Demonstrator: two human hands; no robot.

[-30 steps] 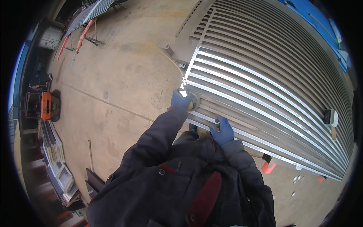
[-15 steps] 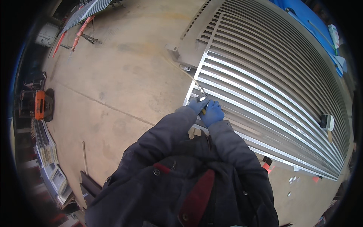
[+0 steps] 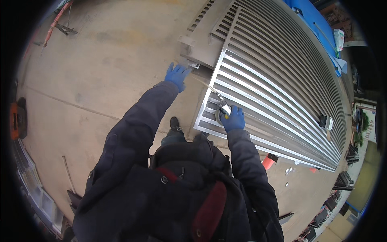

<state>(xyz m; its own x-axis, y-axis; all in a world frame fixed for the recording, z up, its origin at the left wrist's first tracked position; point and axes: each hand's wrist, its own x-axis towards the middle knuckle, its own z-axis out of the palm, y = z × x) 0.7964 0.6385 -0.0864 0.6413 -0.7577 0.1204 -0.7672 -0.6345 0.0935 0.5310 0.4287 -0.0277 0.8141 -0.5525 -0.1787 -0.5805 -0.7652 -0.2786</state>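
Note:
My right hand, in a blue glove, is closed around a small air sander with a round disc at its side. The sander is over the near left corner of a slatted metal panel; whether the disc touches the slats I cannot tell. A thin pale air hose runs from its metal fitting toward the far left. Out past the panel's left edge, my left hand, also blue-gloved, is stretched out with its fingers apart. It is close to the hose, and I see nothing in its grip.
On the panel's right part lies a brush-like tool with a wooden handle. Blue sheeting covers something beyond the far right side. An orange-red stand is under the near edge. At far left stands an orange machine.
My left hand has come off the sander and reached out left and away from me. My right hand keeps hold of the sander, its disc now showing. The whole view has shifted.

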